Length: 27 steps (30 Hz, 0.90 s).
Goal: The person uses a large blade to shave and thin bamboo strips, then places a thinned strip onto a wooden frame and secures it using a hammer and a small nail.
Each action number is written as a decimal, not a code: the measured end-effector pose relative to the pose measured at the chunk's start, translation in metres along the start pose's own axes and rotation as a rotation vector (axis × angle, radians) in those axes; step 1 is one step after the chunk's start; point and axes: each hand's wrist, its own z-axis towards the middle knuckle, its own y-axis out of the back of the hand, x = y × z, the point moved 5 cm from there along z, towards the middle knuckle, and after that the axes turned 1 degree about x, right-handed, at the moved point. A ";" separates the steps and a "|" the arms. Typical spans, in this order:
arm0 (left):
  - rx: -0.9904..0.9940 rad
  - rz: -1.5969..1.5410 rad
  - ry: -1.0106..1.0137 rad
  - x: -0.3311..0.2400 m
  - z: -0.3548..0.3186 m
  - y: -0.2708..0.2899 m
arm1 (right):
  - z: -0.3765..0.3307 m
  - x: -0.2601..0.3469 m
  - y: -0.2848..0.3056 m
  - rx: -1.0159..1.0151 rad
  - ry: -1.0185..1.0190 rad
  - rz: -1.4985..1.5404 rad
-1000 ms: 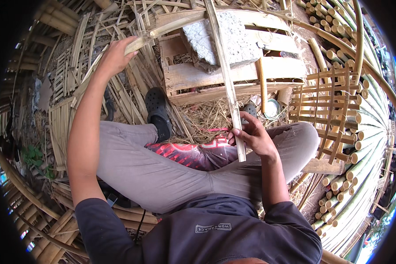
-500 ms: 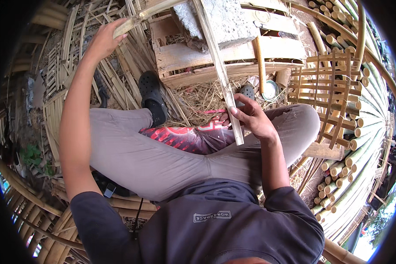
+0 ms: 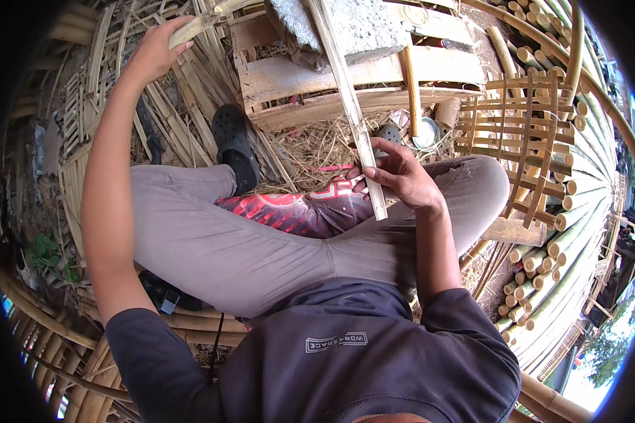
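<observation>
My left hand, at the upper left, is closed round the end of a pale bamboo piece that runs up past the top edge. Between the thumb and fingers of my right hand is a long, flat split bamboo strip. Its lower end hangs above my lap, and its upper part crosses in front of a rough grey concrete block. Whether the two bamboo lengths join beyond the top edge cannot be seen. The block rests on a low wooden slatted platform.
A wooden stick leans on the platform's front beside a small round tin. To the right stand a slatted bamboo frame and stacked bamboo poles. Split strips litter the left ground near my dark clog.
The view has shifted slightly. My left hand sits a little farther left and up, still gripping the bamboo. The strip's lower end and my right hand are slightly higher.
</observation>
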 end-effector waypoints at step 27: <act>0.057 -0.088 0.060 -0.049 -0.009 0.023 | 0.049 0.095 -0.019 -0.425 0.383 -1.008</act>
